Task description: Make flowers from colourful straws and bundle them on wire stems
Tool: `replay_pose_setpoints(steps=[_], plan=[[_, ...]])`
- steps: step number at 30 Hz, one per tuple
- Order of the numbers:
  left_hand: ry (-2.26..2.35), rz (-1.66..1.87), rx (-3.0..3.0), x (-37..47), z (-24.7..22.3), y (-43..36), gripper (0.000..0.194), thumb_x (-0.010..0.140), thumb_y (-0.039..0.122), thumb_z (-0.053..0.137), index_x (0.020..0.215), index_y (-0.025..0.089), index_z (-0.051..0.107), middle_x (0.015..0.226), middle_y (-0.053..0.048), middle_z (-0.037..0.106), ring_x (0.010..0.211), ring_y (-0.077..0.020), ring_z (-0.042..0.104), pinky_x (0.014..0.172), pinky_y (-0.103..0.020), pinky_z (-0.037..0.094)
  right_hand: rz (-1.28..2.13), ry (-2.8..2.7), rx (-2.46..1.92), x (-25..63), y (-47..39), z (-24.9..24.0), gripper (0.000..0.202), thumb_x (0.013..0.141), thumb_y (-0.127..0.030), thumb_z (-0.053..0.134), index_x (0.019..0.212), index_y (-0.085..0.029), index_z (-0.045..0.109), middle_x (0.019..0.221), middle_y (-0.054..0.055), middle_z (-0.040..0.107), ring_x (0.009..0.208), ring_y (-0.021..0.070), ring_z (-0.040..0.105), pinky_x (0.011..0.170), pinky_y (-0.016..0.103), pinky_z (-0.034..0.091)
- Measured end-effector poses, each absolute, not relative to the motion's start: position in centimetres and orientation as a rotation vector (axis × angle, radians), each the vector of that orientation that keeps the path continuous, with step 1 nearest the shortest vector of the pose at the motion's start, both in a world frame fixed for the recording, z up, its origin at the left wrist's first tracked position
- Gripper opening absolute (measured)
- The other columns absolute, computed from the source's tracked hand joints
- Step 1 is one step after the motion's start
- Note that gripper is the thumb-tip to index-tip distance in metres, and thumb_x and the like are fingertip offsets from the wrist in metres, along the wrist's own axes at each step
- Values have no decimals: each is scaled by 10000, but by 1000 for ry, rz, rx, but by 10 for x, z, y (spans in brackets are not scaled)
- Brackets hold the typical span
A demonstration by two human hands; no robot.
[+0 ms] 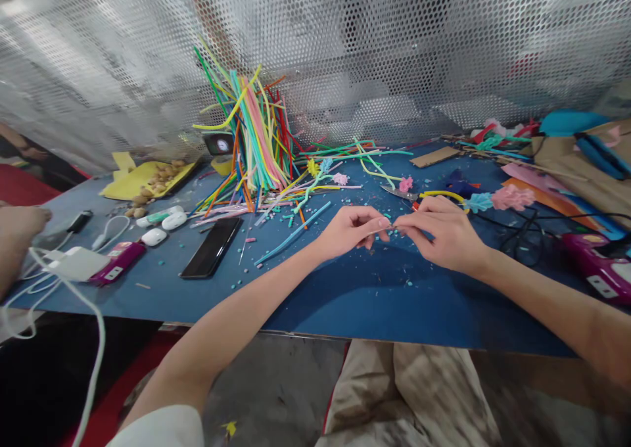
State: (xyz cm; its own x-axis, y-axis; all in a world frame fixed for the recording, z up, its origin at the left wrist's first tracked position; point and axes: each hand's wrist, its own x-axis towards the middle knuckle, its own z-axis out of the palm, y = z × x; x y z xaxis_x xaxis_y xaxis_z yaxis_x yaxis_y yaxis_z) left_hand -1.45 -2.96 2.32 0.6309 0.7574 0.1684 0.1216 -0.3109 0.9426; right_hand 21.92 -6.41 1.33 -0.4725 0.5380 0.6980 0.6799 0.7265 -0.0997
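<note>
My left hand (355,229) and my right hand (438,234) meet above the blue table (340,302), thumbs and fingertips pinched and almost touching. Whatever is between the fingertips is too small to make out. A light-blue pipe cleaner (294,235) lies to the left of my left hand. Just behind the hands are a small pink pipe-cleaner flower (405,184) and a metal-bladed cutting tool (400,193), partly hidden by my right hand. Light-blue fuzzy petals (479,202) and pink fuzzy petals (513,198) lie right of my right hand. Tiny blue clippings are scattered around.
A tall bundle of coloured pipe cleaners (261,131) stands against the perforated metal screen (394,52). Leftward are a black phone (211,248), white cables (69,282), a purple power strip (117,263) and nuts on yellow paper (131,179). Another person's hand (22,227) is at far left.
</note>
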Motion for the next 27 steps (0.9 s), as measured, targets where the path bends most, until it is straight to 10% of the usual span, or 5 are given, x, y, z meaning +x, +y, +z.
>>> replay_pose_setpoints(steps=[7,27], plan=[[693,1303,2959,-22,21,-25,188,971,328,627,1116,252,721,1102,-15,769,1006,-132,714,848,-264,531,-48,-2132,-960,220,-59,14,210,980,-285,559,977,-208,755,768,56,713,741,215,587,739,366,495],[819,1087,3359,-31,31,-24,212,993,401,583,1107,312,738,1020,20,783,776,-114,699,677,-294,412,-315,-2186,-1044,220,-58,12,243,995,-306,548,962,-220,773,721,53,668,749,212,588,754,340,473]])
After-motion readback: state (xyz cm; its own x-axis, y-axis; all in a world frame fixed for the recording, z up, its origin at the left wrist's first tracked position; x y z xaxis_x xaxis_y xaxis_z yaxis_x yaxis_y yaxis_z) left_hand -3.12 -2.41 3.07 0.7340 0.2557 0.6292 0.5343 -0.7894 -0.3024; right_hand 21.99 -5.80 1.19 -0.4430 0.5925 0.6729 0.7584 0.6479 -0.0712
